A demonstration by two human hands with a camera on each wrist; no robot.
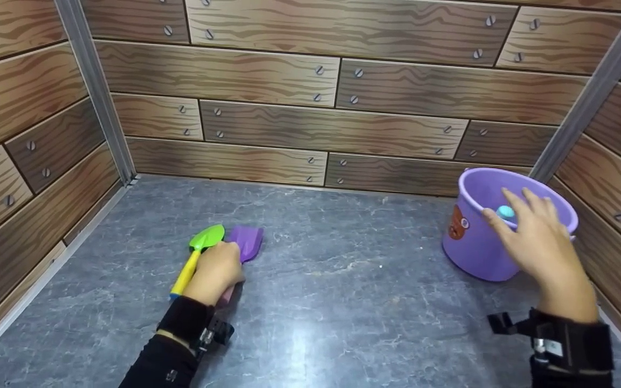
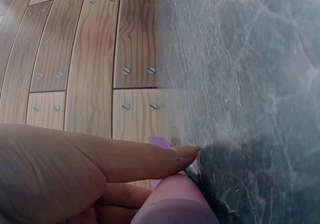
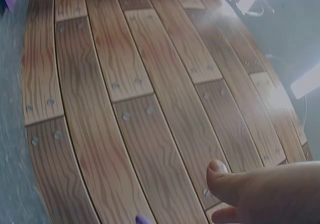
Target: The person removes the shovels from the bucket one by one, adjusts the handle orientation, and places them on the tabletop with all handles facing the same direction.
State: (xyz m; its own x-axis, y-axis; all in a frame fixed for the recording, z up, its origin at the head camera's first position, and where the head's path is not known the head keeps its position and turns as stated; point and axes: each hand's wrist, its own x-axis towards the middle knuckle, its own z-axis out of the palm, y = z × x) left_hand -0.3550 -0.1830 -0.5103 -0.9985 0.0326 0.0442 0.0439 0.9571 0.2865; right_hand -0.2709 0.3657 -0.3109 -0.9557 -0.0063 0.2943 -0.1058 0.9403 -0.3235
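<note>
My left hand (image 1: 214, 272) is low over the grey surface, its thumb and fingers around the pink handle (image 2: 177, 191) of a toy shovel with a purple blade (image 1: 247, 241). Right beside it, on the left, lies a toy trowel (image 1: 185, 276) with a green blade and a yellow handle, partly covered by the hand. Over the near rim of a purple bucket (image 1: 475, 250), my right hand (image 1: 545, 245) is spread with nothing in its grasp. Inside the bucket shows the round turquoise end (image 1: 505, 212) of something mostly hidden.
Wood-patterned walls (image 1: 267, 81) enclose the grey marbled surface (image 1: 343, 302) at the back and on both sides. The bucket stands near the back right corner. Metal strips (image 1: 100, 91) run up the corners.
</note>
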